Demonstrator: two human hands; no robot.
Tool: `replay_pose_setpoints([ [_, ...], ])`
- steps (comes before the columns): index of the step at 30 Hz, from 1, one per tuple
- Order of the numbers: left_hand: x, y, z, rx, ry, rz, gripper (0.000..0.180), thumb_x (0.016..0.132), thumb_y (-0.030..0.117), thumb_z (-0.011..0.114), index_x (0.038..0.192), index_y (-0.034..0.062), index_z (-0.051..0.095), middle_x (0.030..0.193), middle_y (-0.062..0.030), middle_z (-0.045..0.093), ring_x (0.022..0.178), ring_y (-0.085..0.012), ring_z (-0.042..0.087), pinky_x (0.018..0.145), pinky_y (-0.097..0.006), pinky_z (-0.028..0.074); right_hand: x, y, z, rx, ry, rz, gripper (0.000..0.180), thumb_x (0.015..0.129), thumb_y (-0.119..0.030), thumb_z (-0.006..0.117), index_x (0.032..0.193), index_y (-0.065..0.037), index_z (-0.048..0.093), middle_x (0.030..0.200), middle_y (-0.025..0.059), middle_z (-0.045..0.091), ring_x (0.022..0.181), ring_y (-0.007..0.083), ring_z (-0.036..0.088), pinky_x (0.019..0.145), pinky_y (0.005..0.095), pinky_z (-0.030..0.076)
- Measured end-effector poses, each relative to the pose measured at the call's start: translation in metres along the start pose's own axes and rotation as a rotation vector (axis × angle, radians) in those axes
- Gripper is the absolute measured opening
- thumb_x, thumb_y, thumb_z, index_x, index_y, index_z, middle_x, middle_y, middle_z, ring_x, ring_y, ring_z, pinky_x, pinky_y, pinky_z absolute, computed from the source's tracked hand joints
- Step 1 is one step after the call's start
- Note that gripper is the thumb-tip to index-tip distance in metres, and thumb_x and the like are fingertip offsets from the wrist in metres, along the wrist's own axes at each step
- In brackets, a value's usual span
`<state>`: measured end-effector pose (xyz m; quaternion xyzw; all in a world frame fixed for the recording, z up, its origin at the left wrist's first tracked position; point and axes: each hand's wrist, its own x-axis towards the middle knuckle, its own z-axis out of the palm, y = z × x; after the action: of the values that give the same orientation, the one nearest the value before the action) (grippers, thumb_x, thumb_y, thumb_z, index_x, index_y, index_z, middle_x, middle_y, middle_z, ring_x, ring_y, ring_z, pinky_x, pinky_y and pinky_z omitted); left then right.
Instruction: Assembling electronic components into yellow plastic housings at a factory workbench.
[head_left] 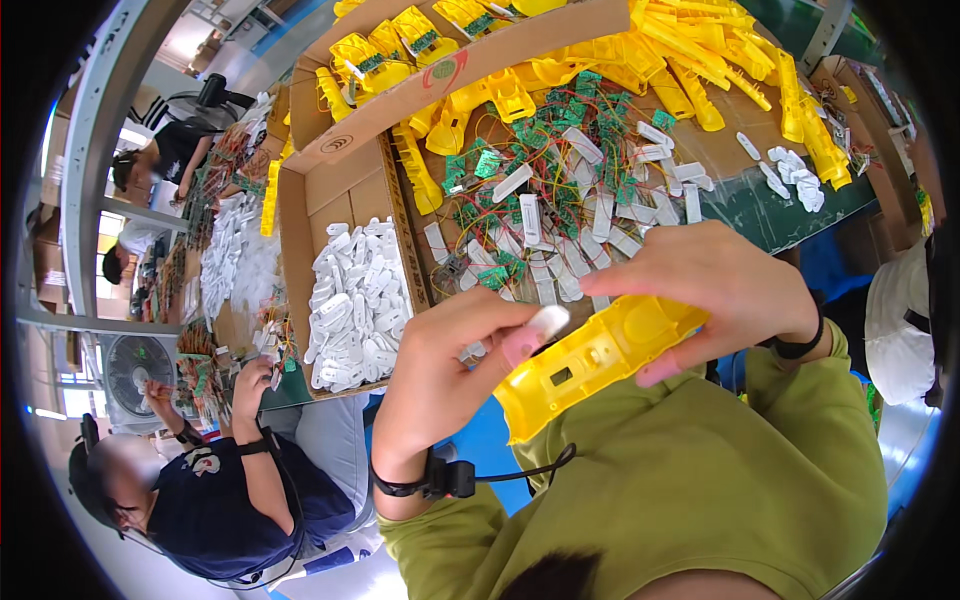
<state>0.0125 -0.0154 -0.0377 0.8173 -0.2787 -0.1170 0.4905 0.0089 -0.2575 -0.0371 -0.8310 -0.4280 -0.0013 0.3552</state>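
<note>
We see the right hand gripping a yellow plastic housing mid-frame; left hand pinches a white button piece at its edge. Brown cardboard box, upper left, w/ white parts.

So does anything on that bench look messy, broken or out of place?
Nothing looks broken. The green circuit boards with their wires lie in a loose tangle among white plastic pieces, not sorted. The left hand pinches a small white piece at the yellow shell, which the right hand holds.
</note>
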Motion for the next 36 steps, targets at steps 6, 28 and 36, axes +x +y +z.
replay_pose_setpoints([
  [6, 0.002, 0.009, -0.008, 0.201, -0.083, 0.071, 0.012, 0.073, 0.009, 0.061, 0.083, 0.0027, 0.060, 0.063, -0.0074, 0.049, 0.056, -0.0200, 0.049, 0.048, -0.029, 0.039, 0.013, 0.005, 0.005, -0.084, 0.039, -0.147, 0.062, 0.059, -0.035, 0.071, 0.111, -0.009, 0.050, 0.078, 0.0009, 0.058, 0.064, 0.0200, 0.053, 0.053, 0.0285, 0.042],
  [28, -0.015, -0.048, 0.065, -0.552, -0.441, -0.285, 0.045, 0.085, 0.044, 0.042, 0.094, 0.0003, 0.051, 0.075, -0.0028, 0.054, 0.069, -0.0083, 0.049, 0.062, -0.022, 0.039, -0.020, 0.043, 0.006, 0.292, -0.119, 0.013, 0.056, 0.074, -0.036, 0.060, 0.117, -0.003, 0.042, 0.096, 0.0130, 0.053, 0.084, 0.0279, 0.053, 0.069, 0.0341, 0.044],
  [36, -0.011, -0.056, 0.091, -0.641, -0.113, -0.312, 0.050, 0.084, 0.046, 0.043, 0.097, -0.0008, 0.051, 0.075, -0.0021, 0.054, 0.070, -0.0084, 0.050, 0.062, -0.021, 0.039, -0.048, 0.204, -0.022, -0.464, 0.421, 0.540, 0.018, 0.077, -0.014, 0.050, 0.090, -0.003, 0.053, 0.083, 0.0137, 0.053, 0.078, 0.0280, 0.052, 0.067, 0.0352, 0.042],
])
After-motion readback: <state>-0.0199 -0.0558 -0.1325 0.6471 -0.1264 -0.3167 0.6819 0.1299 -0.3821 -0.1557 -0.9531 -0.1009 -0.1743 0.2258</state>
